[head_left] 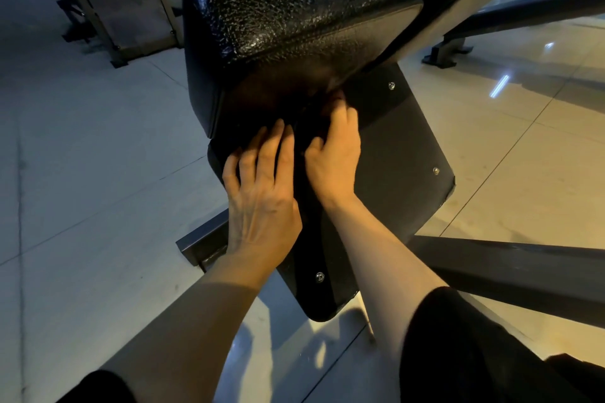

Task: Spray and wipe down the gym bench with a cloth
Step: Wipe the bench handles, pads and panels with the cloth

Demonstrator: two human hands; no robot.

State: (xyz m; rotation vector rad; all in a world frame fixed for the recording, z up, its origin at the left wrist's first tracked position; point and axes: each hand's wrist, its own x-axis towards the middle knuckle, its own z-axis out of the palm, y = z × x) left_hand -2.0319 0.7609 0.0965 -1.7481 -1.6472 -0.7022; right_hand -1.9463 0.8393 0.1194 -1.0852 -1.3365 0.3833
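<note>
Left hand (pixel 262 203) flat, fingers straight, on dark seat board (pixel 402 154) under textured bench pad (pixel 294 10); right hand (pixel 334 154) fingers curled at dark gap, grip contents unclear

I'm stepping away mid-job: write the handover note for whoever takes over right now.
Left hand: fingers straight, resting flat on the dark flat panel below the bench pad; no grip on anything.
Right hand: fingers curled into the dark gap where pad meets panel; whether it holds a cloth cannot be told, it is too dark there.
No spray bottle in view, and no cloth clearly visible.
Done: cannot judge; the pad looks glossy, but that may be its texture.
Left: find the spray and cloth, then spray and wipe the pad and panel.
</note>
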